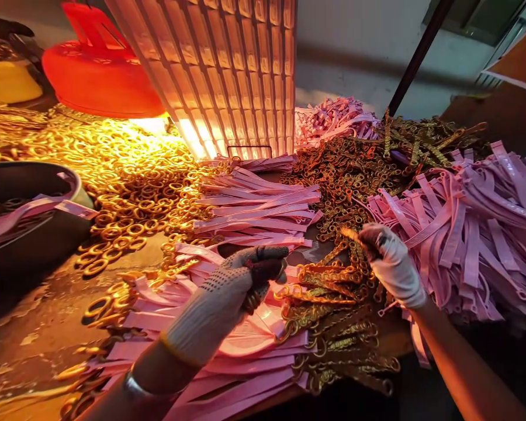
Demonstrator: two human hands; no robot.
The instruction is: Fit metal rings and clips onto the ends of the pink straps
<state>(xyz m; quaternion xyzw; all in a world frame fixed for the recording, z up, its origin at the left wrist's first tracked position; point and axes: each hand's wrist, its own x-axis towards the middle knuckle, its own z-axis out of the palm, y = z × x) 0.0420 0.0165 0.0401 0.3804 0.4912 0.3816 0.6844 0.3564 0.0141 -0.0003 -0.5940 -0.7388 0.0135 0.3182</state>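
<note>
My left hand (236, 286), in a white glove with dark grip dots, is closed above a layer of pink straps (254, 327). A bit of brass-coloured metal shows under its curled fingers, but what they hold is unclear. Off to the right, my right hand (390, 263), in a white glove, pinches the end of a small gold-coloured metal piece (349, 234). Between and below the hands lie twisted metal bars with looped ends (337, 292), joined to the straps' right ends. Gold rings (99, 307) sit at the straps' left ends.
Loose gold rings (127, 169) are heaped at the left under a red lamp (100, 76). A dark bowl (30, 234) holds more straps. Behind stands a ribbed translucent panel (228, 76). Metal bars (355, 169) and a large pile of pink straps (473, 234) are at the right.
</note>
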